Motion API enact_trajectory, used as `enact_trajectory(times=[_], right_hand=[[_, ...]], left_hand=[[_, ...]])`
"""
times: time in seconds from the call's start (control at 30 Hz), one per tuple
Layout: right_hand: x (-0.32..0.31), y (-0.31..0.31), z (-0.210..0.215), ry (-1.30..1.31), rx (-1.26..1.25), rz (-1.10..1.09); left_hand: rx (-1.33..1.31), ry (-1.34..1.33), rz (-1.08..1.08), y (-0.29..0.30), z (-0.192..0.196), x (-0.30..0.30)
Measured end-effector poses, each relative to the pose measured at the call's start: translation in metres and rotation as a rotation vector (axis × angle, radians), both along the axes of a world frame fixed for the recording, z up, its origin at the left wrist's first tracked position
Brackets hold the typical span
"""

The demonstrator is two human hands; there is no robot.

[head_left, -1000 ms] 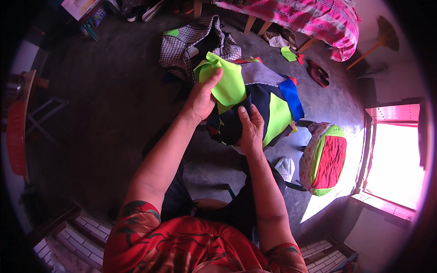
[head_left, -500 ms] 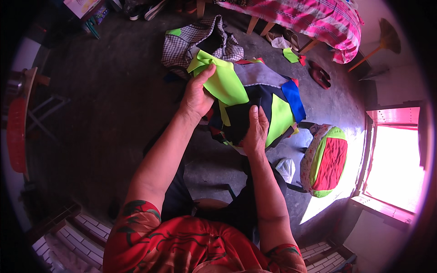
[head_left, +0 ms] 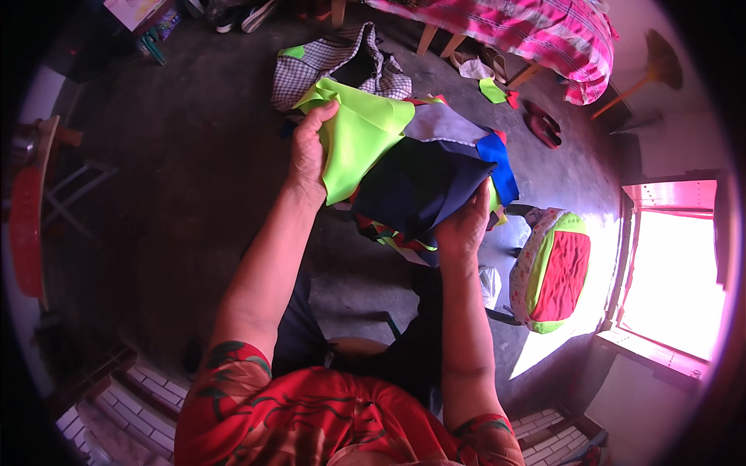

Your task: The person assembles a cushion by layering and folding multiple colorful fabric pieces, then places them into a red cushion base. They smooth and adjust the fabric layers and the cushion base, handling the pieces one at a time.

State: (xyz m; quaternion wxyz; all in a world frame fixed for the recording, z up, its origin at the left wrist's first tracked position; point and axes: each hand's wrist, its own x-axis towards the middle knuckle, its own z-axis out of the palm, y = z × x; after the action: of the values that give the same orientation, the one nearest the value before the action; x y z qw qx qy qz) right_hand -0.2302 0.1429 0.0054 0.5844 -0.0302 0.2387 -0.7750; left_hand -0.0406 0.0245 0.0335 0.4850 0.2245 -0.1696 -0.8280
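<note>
My left hand grips the edge of a bright lime-green cloth, holding it up in front of me. My right hand clutches a dark navy cloth that hangs from a bundle of mixed fabric pieces. A grey piece and a blue piece lie on top of the bundle, and striped red and green scraps poke out beneath it. Both forearms reach up from the lower edge, out of red patterned sleeves.
A checked cloth lies on the dark floor beyond the bundle. A round stool with a red and green cushion stands at the right by a bright doorway. A bed with a pink cover, sandals and a broom are at the back.
The navy cloth has come up over the bundle and now covers the lime piece at the right. My right hand shifted lower right, gripping the navy cloth. The left hand keeps the green cloth.
</note>
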Motion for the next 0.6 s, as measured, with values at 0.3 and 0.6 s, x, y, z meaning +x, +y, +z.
enact_trajectory(times=[0.3,0.6], right_hand=[[-0.014,0.001,-0.01,0.135,0.306,-0.189],[-0.024,0.003,-0.025,0.525,0.385,-0.154]], left_hand=[[0.064,0.021,0.062,-0.011,-0.012,0.006],[0.111,-0.006,0.252,-0.015,-0.002,0.025]])
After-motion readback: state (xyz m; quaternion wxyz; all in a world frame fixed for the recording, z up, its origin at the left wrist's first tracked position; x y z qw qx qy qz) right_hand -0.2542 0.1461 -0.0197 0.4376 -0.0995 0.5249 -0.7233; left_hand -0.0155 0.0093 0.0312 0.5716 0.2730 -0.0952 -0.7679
